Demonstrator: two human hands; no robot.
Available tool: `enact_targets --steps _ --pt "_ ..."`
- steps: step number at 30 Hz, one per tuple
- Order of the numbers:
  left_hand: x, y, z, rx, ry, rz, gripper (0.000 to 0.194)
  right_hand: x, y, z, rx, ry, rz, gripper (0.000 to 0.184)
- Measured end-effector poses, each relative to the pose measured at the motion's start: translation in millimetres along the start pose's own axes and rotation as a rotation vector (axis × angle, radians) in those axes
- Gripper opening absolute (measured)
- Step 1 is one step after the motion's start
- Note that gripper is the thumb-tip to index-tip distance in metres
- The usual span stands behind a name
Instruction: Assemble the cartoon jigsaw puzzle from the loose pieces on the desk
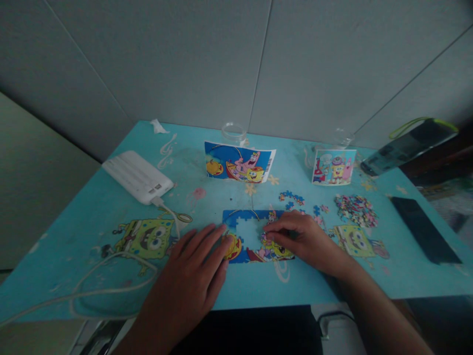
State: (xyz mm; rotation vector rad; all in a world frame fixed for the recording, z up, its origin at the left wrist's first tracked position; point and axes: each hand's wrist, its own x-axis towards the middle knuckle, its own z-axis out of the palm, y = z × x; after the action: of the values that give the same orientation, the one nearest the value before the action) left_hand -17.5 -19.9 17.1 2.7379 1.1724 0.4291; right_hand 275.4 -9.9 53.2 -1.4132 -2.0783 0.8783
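Observation:
A partly joined jigsaw puzzle (242, 215) lies flat on the table, its blue border framing a gap in the middle where the tabletop shows. My left hand (201, 261) rests with fingers stretched out, the tips on the puzzle's left edge. Over the puzzle's right part, my right hand (295, 234) has thumb and forefinger pinched together; whatever is between them is too small to make out. Several loose puzzle pieces (291, 198) lie just beyond the right hand. Behind the puzzle stands a picture card (240, 162) with the same cartoon scene.
A pile of puzzle pieces (356, 210) sits at the right, below a second picture card (333, 167). A dark phone (424, 229) and a bottle (410, 145) are farther right. On the left lie a white power bank (137, 176) and its looping cable (111, 289). A clear jar (233, 132) stands behind.

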Motion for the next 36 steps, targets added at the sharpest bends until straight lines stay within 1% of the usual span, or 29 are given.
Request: enact_targets --steps 5,7,9,13,14,15,17,19,22,25,29,36 --pt "-0.5 -0.2 -0.2 0.001 0.0 0.008 0.046 0.3 -1.9 -0.4 0.006 0.024 0.02 0.014" --pt "-0.9 -0.2 0.3 0.0 0.003 0.005 0.046 0.3 -2.2 -1.4 0.016 0.066 0.049 0.015" --pt "-1.2 -0.3 1.1 0.0 0.011 0.006 0.046 -0.2 -0.5 -4.4 0.021 0.178 0.108 0.016" --pt "-1.5 -0.9 2.5 0.0 0.024 0.012 0.046 -3.0 9.9 -15.7 -0.074 0.53 0.26 0.021" --pt "-1.5 -1.2 2.5 0.0 0.024 0.013 0.046 -3.9 13.0 -18.7 -0.103 0.581 0.285 0.023" --pt "-1.6 -1.5 2.5 -0.001 0.02 0.014 0.046 -4.8 15.8 -21.3 -0.123 0.6 0.303 0.024" --pt "-1.9 -2.2 2.3 -0.002 0.014 0.016 0.046 -6.1 19.6 -24.7 -0.129 0.56 0.324 0.027" --pt "-2.3 -2.6 2.1 -0.001 0.012 0.016 0.047 -6.6 20.4 -25.6 -0.1 0.461 0.322 0.028" --pt "-2.4 -2.8 2.0 0.0 0.017 0.015 0.047 -6.3 18.1 -24.1 -0.032 0.296 0.274 0.026" --pt "-1.8 -2.7 2.1 0.002 0.016 0.018 0.048 -5.9 16.4 -21.6 -0.003 0.193 0.233 0.021" --pt "-1.0 -2.9 2.3 0.009 0.016 0.019 0.048 -6.1 16.8 -19.7 -0.006 0.127 0.222 0.02" --pt "-1.4 -2.9 2.0 0.014 0.021 0.025 0.047 -6.2 16.0 -18.5 -0.014 0.113 0.233 0.02"
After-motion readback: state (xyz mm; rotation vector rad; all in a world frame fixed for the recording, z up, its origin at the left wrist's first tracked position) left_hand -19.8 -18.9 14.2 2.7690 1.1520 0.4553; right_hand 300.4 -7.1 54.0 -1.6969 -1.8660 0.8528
